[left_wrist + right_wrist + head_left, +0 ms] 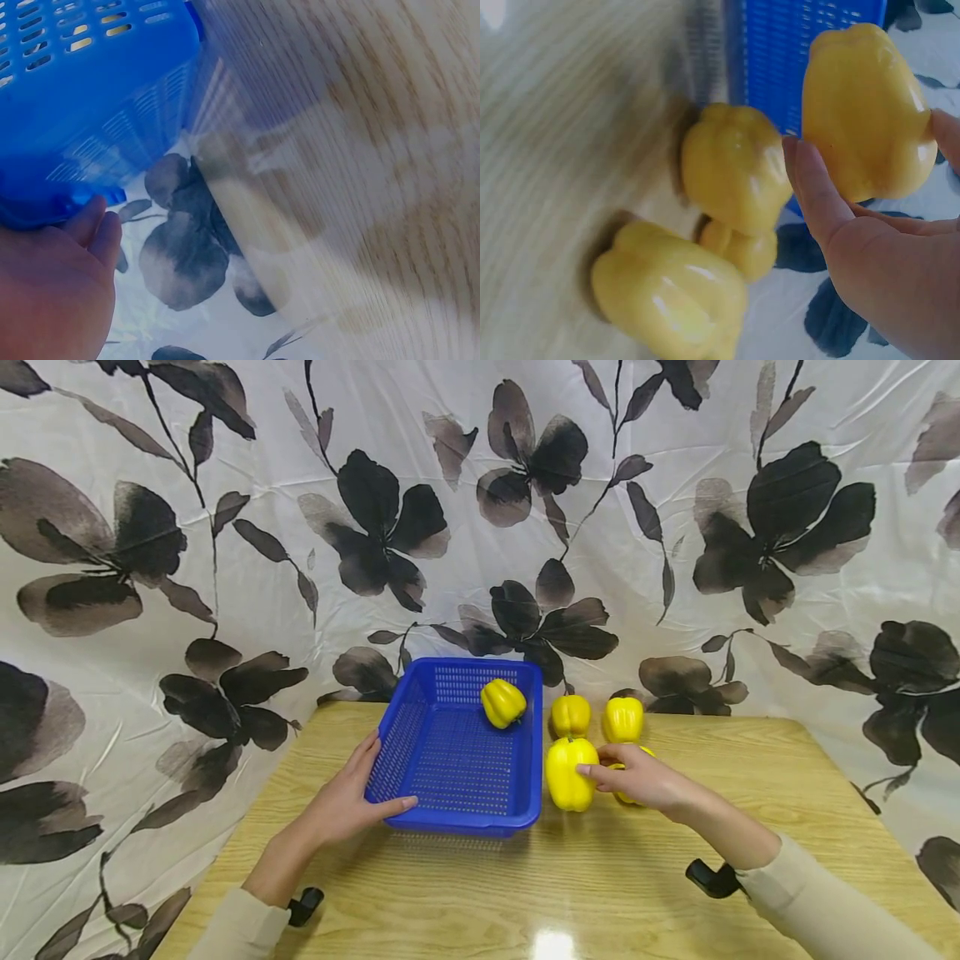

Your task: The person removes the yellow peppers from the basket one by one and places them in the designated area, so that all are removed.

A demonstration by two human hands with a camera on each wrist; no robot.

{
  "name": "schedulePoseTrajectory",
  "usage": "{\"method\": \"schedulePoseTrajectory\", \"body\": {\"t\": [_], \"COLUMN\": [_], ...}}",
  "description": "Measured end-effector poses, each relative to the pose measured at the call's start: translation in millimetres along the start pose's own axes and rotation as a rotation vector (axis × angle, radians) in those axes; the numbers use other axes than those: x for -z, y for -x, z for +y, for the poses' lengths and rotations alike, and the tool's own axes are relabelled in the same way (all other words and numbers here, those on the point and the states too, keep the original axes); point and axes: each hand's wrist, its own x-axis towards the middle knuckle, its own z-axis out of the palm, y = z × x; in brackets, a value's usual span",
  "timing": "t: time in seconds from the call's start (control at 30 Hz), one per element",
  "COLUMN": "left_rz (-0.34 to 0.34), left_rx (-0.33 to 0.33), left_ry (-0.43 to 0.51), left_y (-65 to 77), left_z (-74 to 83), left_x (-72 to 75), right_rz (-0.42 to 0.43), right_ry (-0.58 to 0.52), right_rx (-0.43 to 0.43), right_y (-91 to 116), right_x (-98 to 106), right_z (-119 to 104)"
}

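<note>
A blue plastic basket (465, 820) with perforated walls stands on the table. My left hand (348, 797) holds its near left corner, thumb over the front rim and fingers along the left side. One yellow bell pepper (502, 703) lies inside the basket at the far right. Beside the basket's right wall, my right hand (637, 777) grips another yellow bell pepper (567, 777) between thumb and fingers. In the right wrist view that held pepper (866, 112) appears above the loose ones. A pepper (633, 789) is partly hidden behind the right hand.
Two more yellow peppers, one (570, 716) near the basket and one (623, 720) to its right, stand toward the table's back edge. A floral cloth (465, 552) hangs behind the wooden table (450, 902).
</note>
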Motion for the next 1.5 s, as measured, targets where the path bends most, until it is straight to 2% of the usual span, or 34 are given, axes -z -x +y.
{"method": "schedulePoseTrajectory", "body": {"t": [0.17,0.4,0.6,0.8,1.03,1.5], "left_rz": [-0.004,-0.006,-0.007,-0.007,-0.003,0.001], "left_rx": [0.001,-0.005,-0.007,-0.009,-0.011,-0.011], "left_ry": [0.008,0.003,0.004,0.006,0.009,-0.004], "left_y": [0.6,-0.3,-1.0,-1.6,-1.5,-2.2], "left_z": [0.2,0.1,-0.8,-0.6,-0.2,-0.6], "left_x": [0.2,1.2,1.9,1.3,1.2,-0.2], "right_rz": [-0.02,-0.088,-0.111,-0.127,-0.158,-0.218], "right_ry": [-0.02,-0.066,-0.081,-0.099,-0.185,-0.176], "right_rx": [-0.027,-0.023,-0.027,-0.007,-0.024,-0.08], "right_y": [5.8,11.3,11.2,13.2,16.9,15.3], "right_x": [-4.5,-14.0,-20.4,-25.6,-30.7,-25.1], "right_z": [13.1,32.0,43.3,48.9,54.0,57.2]}}
